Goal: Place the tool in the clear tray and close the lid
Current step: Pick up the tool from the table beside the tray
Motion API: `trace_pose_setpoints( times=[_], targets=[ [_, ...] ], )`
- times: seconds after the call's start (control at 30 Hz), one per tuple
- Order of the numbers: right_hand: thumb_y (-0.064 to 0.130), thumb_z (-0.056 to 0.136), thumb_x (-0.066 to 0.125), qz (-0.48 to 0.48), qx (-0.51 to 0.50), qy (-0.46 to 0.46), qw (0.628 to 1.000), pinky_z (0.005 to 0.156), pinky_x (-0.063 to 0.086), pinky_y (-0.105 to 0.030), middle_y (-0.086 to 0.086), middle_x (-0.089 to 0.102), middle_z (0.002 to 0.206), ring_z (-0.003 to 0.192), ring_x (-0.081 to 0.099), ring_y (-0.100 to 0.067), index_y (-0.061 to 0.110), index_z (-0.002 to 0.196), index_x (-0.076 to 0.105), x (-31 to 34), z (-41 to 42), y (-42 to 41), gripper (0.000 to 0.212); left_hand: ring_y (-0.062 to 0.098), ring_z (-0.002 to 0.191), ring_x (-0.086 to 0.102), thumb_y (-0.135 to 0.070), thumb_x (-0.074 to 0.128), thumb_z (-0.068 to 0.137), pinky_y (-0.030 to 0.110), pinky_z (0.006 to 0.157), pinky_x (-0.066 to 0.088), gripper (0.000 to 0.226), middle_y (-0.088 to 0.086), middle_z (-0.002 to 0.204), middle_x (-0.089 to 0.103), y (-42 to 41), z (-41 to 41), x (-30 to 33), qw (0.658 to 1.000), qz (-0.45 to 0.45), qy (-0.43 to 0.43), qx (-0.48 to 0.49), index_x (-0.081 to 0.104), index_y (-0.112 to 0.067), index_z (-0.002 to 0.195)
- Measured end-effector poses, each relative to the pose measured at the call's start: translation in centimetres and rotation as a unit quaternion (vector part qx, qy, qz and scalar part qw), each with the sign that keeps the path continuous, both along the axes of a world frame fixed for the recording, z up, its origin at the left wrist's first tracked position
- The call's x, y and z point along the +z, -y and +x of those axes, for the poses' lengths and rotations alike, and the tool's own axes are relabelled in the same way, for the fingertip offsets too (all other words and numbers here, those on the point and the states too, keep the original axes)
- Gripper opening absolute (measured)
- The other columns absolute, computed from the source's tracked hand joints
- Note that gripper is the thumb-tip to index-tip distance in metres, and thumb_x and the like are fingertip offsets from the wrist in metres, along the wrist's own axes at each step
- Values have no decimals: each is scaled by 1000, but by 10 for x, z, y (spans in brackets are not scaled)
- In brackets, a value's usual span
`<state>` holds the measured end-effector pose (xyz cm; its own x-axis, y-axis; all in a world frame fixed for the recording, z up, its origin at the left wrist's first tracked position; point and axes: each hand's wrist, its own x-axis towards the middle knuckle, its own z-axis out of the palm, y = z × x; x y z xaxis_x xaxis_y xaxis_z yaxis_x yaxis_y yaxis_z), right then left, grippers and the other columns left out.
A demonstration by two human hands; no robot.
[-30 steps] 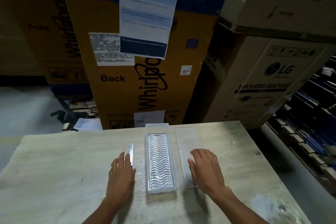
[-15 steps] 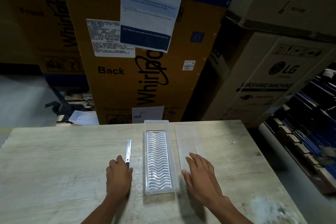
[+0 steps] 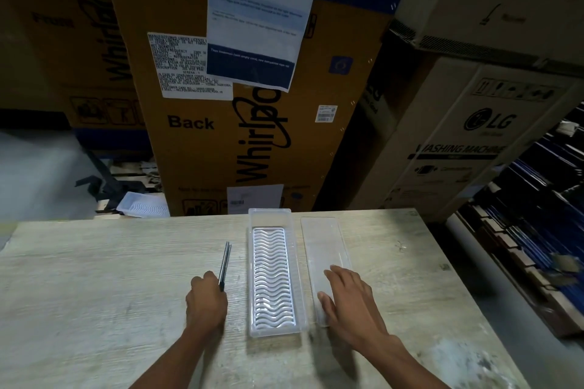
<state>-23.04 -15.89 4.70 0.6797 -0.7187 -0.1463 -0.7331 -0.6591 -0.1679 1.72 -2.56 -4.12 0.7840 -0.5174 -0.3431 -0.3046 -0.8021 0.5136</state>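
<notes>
Behind, Whirlpool box (image 3: 252,123), "Back".

The tool (image 3: 225,262) is thin, shiny metal, like two long sticks side by side. It lies left of the middle of the picture. The clear tray (image 3: 273,271) is long and open, with a white wavy mat inside. Its flat clear lid (image 3: 322,249) lies just right of it.
</notes>
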Motion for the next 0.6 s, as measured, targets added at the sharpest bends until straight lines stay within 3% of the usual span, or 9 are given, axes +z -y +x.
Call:
trace_pose_setpoints(
  times=[0.13, 0.23, 0.3, 0.37, 0.5, 0.6],
  targets=[
    [52, 97, 19, 8, 9, -9, 1000, 118, 28, -38, 0, 37, 158, 145, 34, -19, 22, 151, 36, 3, -2, -4, 64, 30, 89, 66, -12, 70, 83, 35, 75, 47, 13, 12, 93, 72, -2, 2, 15, 999, -26, -36, 16, 67, -7, 94],
    [46, 103, 31, 21, -2, 10, 1000, 117, 28, -35, 2, 38, 157, 144, 34, -18, 21, 150, 35, 5, -1, -6, 53, 19, 70, 66, -12, 78, 81, 34, 74, 51, 12, 5, 79, 73, 2, -3, 39, 988, -124, -79, 48, 71, -11, 90],
    [44, 104, 36, 44, -13, 37, 998, 115, 29, -34, 3, 40, 155, 143, 35, -18, 21, 150, 37, 7, 2, -10, 51, 20, 75, 70, -12, 80, 81, 40, 77, 59, 13, 3, 81, 74, 12, -11, 63, 975, -191, -112, 36, 72, -13, 90],
    [43, 104, 39, 80, -27, 91, 992, 114, 32, -32, 5, 44, 150, 139, 38, -15, 22, 147, 40, 11, 8, -16, 48, 19, 77, 72, -10, 80, 82, 37, 74, 62, 13, 3, 82, 75, 23, -24, 91, 959, -237, -158, 10, 72, -16, 89],
    [32, 103, 50, 191, -98, 258, 942, 99, 50, -33, 7, 67, 124, 110, 63, -7, 24, 127, 62, 39, 32, -20, 28, 18, 65, 70, -9, 79, 83, 35, 66, 64, 9, 7, 75, 74, 39, -51, 129, 941, -276, -193, -32, 72, -14, 87],
    [29, 104, 50, 275, -137, 353, 884, 90, 57, -35, 6, 73, 110, 99, 71, -9, 29, 114, 64, 71, 47, -18, 18, 16, 61, 67, -11, 76, 86, 30, 63, 62, 6, 10, 73, 71, 41, -64, 145, 933, -294, -203, -47, 71, -10, 88]
  ],
)
